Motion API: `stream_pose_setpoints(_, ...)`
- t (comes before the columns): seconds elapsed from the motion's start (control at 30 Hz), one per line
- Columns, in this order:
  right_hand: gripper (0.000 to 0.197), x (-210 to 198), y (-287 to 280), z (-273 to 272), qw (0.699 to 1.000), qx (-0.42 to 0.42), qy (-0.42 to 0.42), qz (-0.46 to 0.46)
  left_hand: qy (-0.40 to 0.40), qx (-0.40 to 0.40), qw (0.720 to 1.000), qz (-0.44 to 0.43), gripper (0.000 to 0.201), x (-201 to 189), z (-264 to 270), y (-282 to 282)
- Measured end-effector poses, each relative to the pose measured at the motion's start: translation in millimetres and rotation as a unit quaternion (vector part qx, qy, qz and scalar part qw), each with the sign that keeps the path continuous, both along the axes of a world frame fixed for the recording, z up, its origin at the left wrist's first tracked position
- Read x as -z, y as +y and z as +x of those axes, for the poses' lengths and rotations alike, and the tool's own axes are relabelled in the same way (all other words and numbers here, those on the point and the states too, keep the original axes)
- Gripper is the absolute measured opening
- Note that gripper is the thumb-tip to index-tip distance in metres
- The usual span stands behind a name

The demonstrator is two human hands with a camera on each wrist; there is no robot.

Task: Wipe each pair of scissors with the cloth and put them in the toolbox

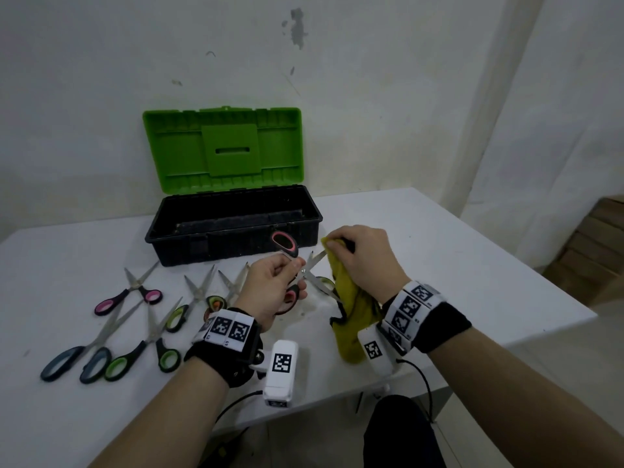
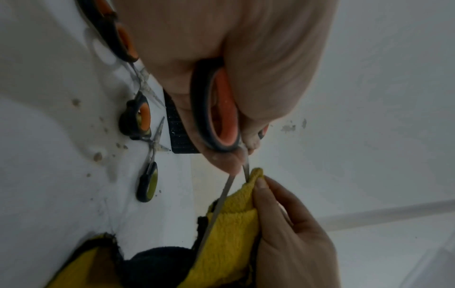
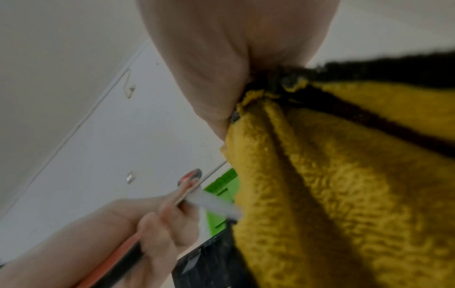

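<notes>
My left hand [image 1: 282,285] grips the red-and-black-handled scissors [image 1: 285,244] near the pivot, blades spread apart. One blade [image 1: 318,256] runs up into the yellow cloth [image 1: 351,305], which my right hand [image 1: 363,256] pinches around that blade's tip. The other blade points down to the right beside the cloth. In the left wrist view the orange-red handle loop [image 2: 222,111] sits against my palm and the cloth [image 2: 234,224] wraps the blade. The right wrist view is mostly filled by the cloth [image 3: 332,185]. The black toolbox [image 1: 233,228] stands with its green lid [image 1: 224,148] raised, just behind my hands.
Several more scissors lie on the white table [image 1: 456,265] to the left: a pink-handled pair [image 1: 135,292], a blue-grey pair [image 1: 87,349], green-handled pairs [image 1: 152,346], an orange-handled pair [image 1: 216,298]. Crumbs of dirt dot the table under my hands. The table's right edge is close.
</notes>
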State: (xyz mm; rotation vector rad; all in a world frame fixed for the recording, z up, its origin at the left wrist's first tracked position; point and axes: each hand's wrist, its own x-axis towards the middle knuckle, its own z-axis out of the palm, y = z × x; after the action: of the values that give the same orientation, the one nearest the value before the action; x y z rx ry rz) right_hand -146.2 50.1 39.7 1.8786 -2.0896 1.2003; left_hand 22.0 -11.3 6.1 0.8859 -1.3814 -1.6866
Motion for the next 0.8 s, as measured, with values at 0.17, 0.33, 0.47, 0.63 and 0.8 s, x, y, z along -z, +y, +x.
stream_pose_setpoints(0.17,0.011,-15,5,-18,0.995,0.066,-0.073,0.007,-0.010,-0.038,0.999,0.019,0.021,-3,4,-4)
stream_pose_setpoints(0.33,0.007,-38,27,0,0.997,0.036,-0.058,0.038,0.017,-0.109,0.987,0.114,0.046,-8,4,-15)
stream_pose_setpoints(0.47,0.009,-41,30,35,0.999,-0.009,-0.033,0.041,0.055,-0.139,0.977,0.152,0.040,-10,3,-13)
stream_pose_setpoints(0.63,0.017,-19,-2,62,0.996,-0.057,0.019,0.068,0.036,-0.122,0.988,0.091,0.039,-6,0,-9)
stream_pose_setpoints(0.8,0.012,3,-17,64,0.993,-0.065,0.044,0.083,0.043,-0.124,0.987,0.087,0.046,-1,5,-6)
